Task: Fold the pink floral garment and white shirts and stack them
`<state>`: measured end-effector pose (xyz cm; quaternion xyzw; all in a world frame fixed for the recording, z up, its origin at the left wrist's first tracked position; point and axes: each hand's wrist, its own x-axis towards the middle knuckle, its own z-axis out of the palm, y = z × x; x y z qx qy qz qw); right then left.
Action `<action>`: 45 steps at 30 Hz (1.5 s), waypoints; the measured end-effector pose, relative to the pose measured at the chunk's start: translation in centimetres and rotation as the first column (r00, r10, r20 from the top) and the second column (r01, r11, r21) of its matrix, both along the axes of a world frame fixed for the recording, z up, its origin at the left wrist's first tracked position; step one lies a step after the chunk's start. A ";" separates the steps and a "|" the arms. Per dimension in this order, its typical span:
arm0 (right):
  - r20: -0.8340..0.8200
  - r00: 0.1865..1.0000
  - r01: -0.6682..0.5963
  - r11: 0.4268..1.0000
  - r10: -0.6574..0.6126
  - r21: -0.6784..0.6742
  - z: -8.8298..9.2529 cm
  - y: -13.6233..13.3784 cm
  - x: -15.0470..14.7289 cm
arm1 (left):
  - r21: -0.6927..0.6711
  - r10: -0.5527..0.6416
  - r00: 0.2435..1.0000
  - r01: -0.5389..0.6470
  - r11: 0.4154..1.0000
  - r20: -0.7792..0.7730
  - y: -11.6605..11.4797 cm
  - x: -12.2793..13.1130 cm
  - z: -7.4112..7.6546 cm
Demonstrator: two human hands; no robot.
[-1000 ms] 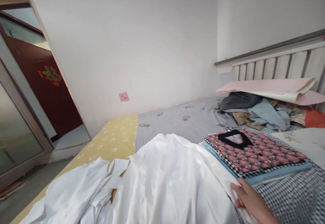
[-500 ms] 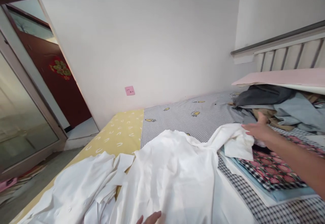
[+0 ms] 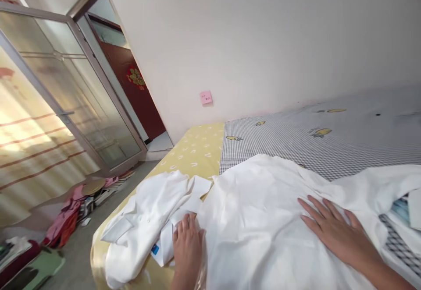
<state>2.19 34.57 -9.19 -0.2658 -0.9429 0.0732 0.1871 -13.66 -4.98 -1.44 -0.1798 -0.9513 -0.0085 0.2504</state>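
A white long-sleeved garment (image 3: pixel 263 211) lies spread over the bed in front of me, its surface lightly wrinkled. My right hand (image 3: pixel 338 233) rests flat on its right part with the fingers spread. At its left edge my left hand (image 3: pixel 188 244) lies palm down, fingers extended close together, with nothing visibly gripped. Beside that hand, a second white garment (image 3: pixel 154 215) is bunched up on the left side of the bed. A small blue patch (image 3: pixel 155 249) shows among its folds.
The bed carries a yellow sheet (image 3: pixel 194 150) and a checked sheet (image 3: pixel 279 143) with pineapple prints. A pink note (image 3: pixel 206 97) is on the wall. Left of the bed are a glass door (image 3: pixel 95 97), a pile of bags and books (image 3: pixel 85 202), and a green basin (image 3: pixel 42 272).
The view has turned left. My right hand has left the sleeve on the right and now lies on the garment's body. My left hand has come further into view at the left edge.
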 end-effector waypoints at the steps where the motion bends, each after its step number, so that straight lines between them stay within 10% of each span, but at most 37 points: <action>1: 0.017 1.000 0.016 1.000 -0.016 -0.014 -0.3 0.4 0.1 | -0.024 -0.010 1.000 0.010 1.000 0.026 -0.5 0.0 -0.6; 6: 0.006 1.000 0.024 0.999 -0.024 -0.021 0.5 -0.4 0.1 | -0.003 -0.105 0.992 0.105 0.994 -0.070 0.1 0.8 -0.2; 15: -0.023 0.999 0.033 0.999 -0.033 -0.018 1.1 -0.9 -0.2 | -0.137 0.285 0.958 -0.277 0.951 0.039 0.9 -7.0 15.5; 19: -0.018 0.999 0.050 0.999 -0.050 0.003 1.3 -1.0 -0.3 | -0.208 0.343 0.939 -0.330 0.921 0.030 0.3 -10.9 18.3; 23: 0.001 0.998 0.068 0.997 -0.068 0.030 1.7 -1.1 -0.5 | -0.231 0.273 0.959 -0.285 0.931 -0.082 4.0 -11.4 16.1; 26: 0.026 0.997 0.072 0.997 -0.073 0.026 1.9 -1.2 -0.4 | -0.308 -0.168 0.982 0.134 0.942 -0.088 9.6 -9.3 11.6; 28: 0.038 0.997 0.072 0.997 -0.072 0.020 2.1 -1.2 -0.4 | -0.324 -0.513 0.853 0.515 0.793 0.098 13.3 -7.2 7.8; 31: 0.031 0.997 0.067 0.997 -0.069 0.039 2.2 -1.2 -0.3 | -0.231 -0.794 0.479 0.877 0.421 0.374 17.0 -5.1 2.4; 32: 0.022 0.998 0.065 0.997 -0.066 0.050 2.1 -1.1 -0.4 | -0.178 -0.773 0.469 0.882 0.436 0.429 17.6 -5.0 1.2; 35: 0.008 0.998 0.061 0.996 -0.061 0.065 2.0 -0.9 -0.4 | -0.095 -0.494 0.720 0.606 0.790 0.488 18.1 -7.3 -0.4; 37: 0.024 0.999 0.044 0.998 -0.046 0.052 2.0 -0.9 -0.3 | -0.078 -0.296 0.832 0.373 0.924 0.469 18.0 -9.8 -0.2; 45: 0.099 0.994 -0.041 0.998 0.045 -0.043 4.1 0.4 -0.6 | -0.059 -0.116 0.914 0.150 0.987 0.388 18.5 -12.7 -1.2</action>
